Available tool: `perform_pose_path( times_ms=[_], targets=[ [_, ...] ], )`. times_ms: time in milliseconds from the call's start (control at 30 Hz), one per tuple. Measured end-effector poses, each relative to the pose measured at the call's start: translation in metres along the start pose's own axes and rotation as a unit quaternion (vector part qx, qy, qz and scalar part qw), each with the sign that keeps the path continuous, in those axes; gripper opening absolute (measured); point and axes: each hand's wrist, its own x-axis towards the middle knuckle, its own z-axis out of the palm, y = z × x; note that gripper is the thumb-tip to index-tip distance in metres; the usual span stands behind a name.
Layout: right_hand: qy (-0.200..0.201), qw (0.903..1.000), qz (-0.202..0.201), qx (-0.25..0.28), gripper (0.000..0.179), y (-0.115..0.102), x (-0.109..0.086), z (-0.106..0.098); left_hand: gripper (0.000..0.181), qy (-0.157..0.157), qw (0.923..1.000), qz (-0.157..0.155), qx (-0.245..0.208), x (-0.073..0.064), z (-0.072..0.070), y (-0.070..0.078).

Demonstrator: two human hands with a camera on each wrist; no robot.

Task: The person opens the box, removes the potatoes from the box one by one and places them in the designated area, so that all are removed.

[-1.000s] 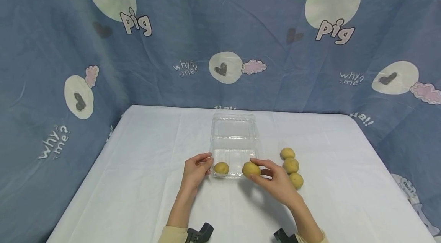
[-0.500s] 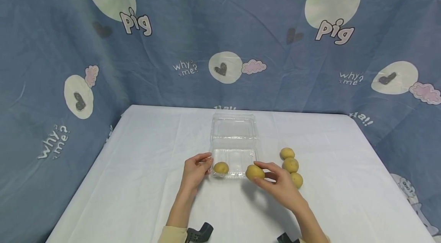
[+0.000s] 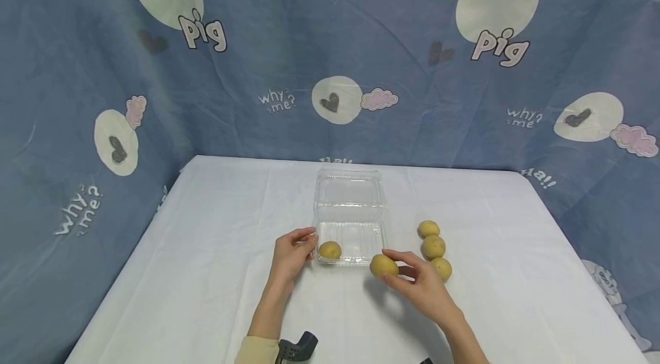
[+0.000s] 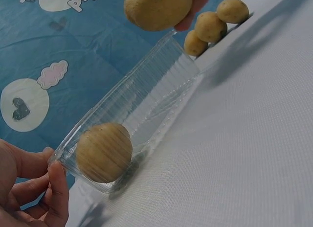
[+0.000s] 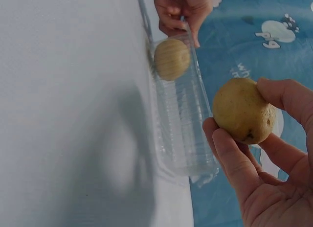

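My right hand point(image 3: 424, 285) holds a potato point(image 3: 384, 266) between thumb and fingers, raised above the table just off the near right corner of a clear plastic clamshell box point(image 3: 362, 244). The box lies with its lid point(image 3: 349, 188) folded back. Inside it, at the left end, sits one potato point(image 4: 104, 152), seen through the ribbed wall in the left wrist view. With thumb and fingers my left hand point(image 3: 291, 253) pinches the box's left rim. In the right wrist view the held potato point(image 5: 243, 110) shows a dark spot on its underside.
To the right of the box, three potatoes point(image 3: 433, 246) lie in a row on the white tablecloth point(image 3: 232, 220). A blue printed curtain point(image 3: 247, 54) hangs behind the table and along its sides.
My right hand, with the potato in it, has drawn back toward me and slightly right, away from over the box. My left hand stays at the rim.
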Motion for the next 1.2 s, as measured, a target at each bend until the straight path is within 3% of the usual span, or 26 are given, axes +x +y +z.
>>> perform_pose_path(
  times_ms=[400,867,1200],
  targets=[
    [0.013,0.9998,0.001,0.015,0.047,0.008,-0.008,0.005,0.026,0.007,0.9999,-0.007,0.007,0.001,0.000,-0.001],
    [0.026,0.9996,-0.009,-0.006,0.044,0.014,-0.018,0.002,0.027,0.001,1.0000,-0.001,0.008,0.000,-0.001,-0.001],
    [0.025,0.9993,0.028,-0.001,0.046,0.014,-0.024,-0.002,0.031,-0.005,1.0000,-0.007,0.003,-0.001,-0.001,0.002]
  ],
)
